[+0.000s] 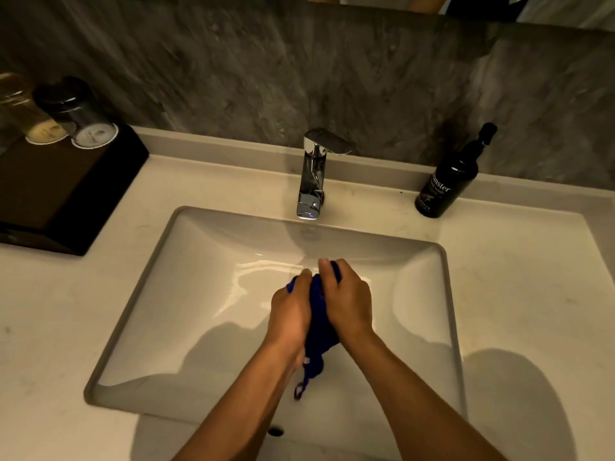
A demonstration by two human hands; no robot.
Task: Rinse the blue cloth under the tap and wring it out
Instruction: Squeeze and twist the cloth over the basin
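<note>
The fingers of the left hand (pixel 289 311) and the right hand (pixel 346 299) are closed around the bunched blue cloth (pixel 320 331), pressed between both palms. They hold it low over the sink (pixel 139 294), probably so squeezed water drains there. The tap (pixel 312 174) stands farther back; no stream is visible.

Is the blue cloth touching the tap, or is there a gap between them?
Apart. The head view shows the blue cloth bunched between the left hand and right hand, well below the tap, with bare sink wall between.
</note>
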